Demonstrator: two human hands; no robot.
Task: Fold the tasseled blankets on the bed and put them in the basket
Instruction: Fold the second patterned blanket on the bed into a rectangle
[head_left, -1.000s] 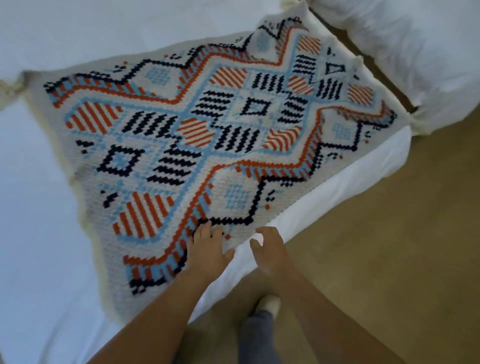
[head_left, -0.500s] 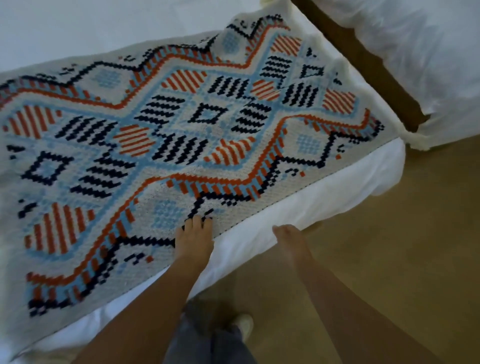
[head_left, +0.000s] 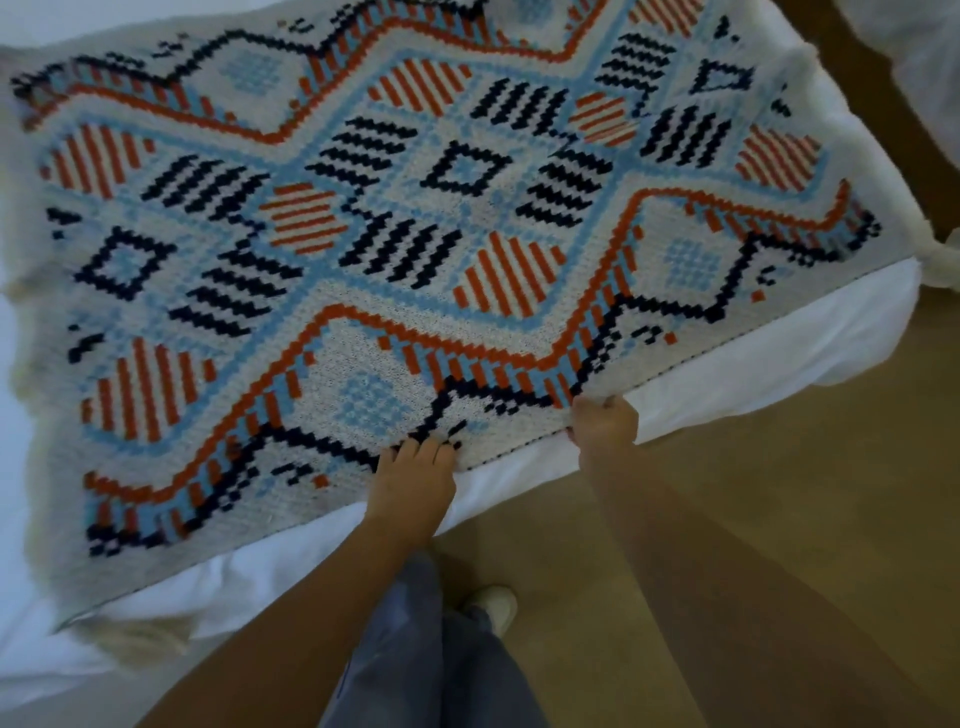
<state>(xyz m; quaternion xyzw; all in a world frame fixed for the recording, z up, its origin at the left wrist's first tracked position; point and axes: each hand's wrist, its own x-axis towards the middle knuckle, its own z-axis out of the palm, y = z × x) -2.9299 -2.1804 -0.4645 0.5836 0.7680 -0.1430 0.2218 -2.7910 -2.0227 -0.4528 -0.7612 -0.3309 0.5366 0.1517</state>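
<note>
A woven blanket (head_left: 415, 249) with a cream ground and orange, navy and light-blue diamond pattern lies spread flat on the white bed (head_left: 753, 353). Cream tassels hang at its left end (head_left: 140, 639) and right end (head_left: 940, 260). My left hand (head_left: 415, 478) rests flat on the blanket's near edge, fingers straight and pointing away from me. My right hand (head_left: 605, 421) grips the same near edge a little to the right, fingers curled over the hem. No basket is in view.
The bed's near edge runs diagonally from lower left to upper right. Tan floor (head_left: 779, 519) lies below it, with my legs and a white shoe (head_left: 493, 605) there. A brown gap and more white bedding (head_left: 914, 62) sit at the upper right.
The view has shifted closer over the blanket. My right hand has risen from beside the mattress and taken hold of the blanket's near edge. My left hand stays flat on the edge.
</note>
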